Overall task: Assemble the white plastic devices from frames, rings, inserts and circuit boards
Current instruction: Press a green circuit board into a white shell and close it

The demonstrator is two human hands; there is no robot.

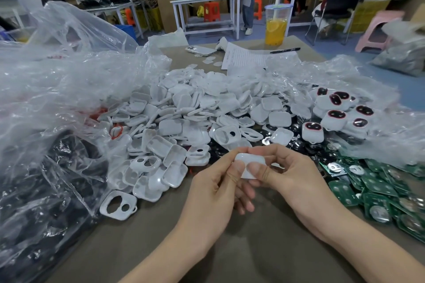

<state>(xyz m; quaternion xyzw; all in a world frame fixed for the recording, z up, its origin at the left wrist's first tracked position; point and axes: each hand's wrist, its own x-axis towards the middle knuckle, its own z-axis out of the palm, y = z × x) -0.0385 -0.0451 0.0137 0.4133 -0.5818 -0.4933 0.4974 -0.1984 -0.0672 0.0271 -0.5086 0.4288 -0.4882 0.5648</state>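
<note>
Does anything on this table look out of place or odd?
Little. One frame lies apart from the pile, alone on the table, and a drink cup stands at its far edge. Nothing looks spilled or broken.

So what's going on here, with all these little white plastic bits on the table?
A person is putting small devices together by hand. Right now the left hand and right hand both pinch one white plastic piece just above the table, thumbs pressed on its face. Behind it lies a heap of white shells and frames. Green circuit boards are piled to the right, and what look like finished units with dark oval fronts sit at the far right.
</note>
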